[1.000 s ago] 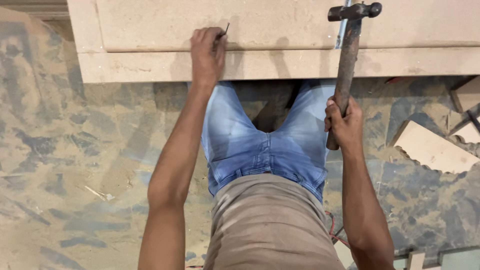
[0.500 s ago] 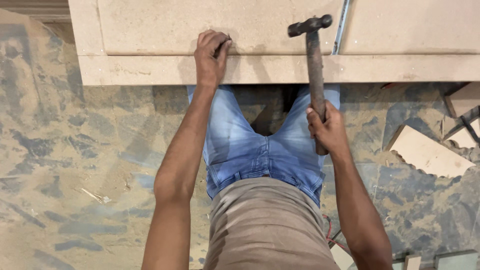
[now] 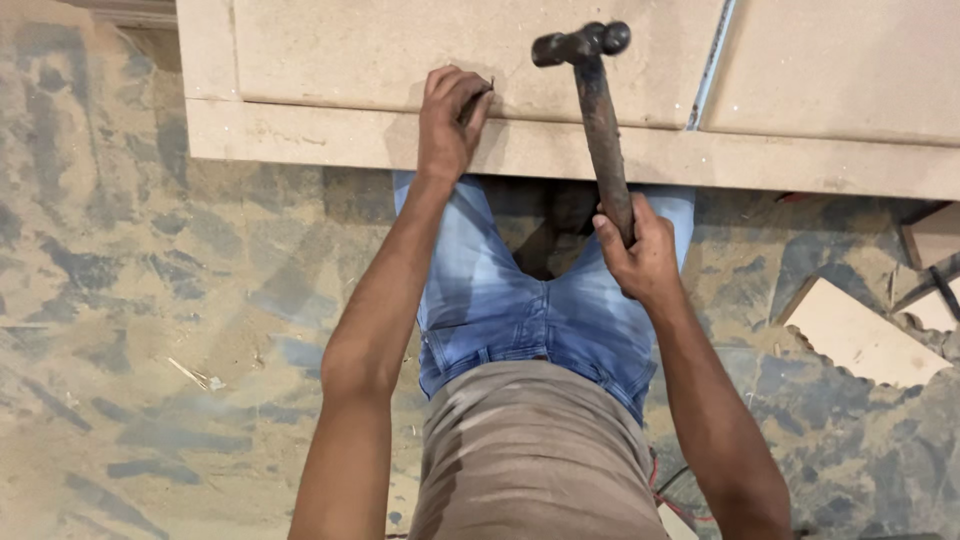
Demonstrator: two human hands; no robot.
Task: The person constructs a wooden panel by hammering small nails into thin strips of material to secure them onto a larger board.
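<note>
Dusty floor; rusty dark hammer (image 3: 590,90) over board (image 3: 400,60).

Seeing dusty patterned floor (image 3: 130,300), grey-blue swirls under sawdust, across whole lower view. Small pale wood sliver (image 3: 190,375) lying on floor at left, near tiny white chip. At right, pale offcut with scalloped edge (image 3: 860,335) flat on floor, tilted. Beyond it, more offcuts (image 3: 935,240) at right edge, partly cut off by frame. Blue jeans (image 3: 520,310) and brown shirt (image 3: 535,460) fill centre bottom.
</note>
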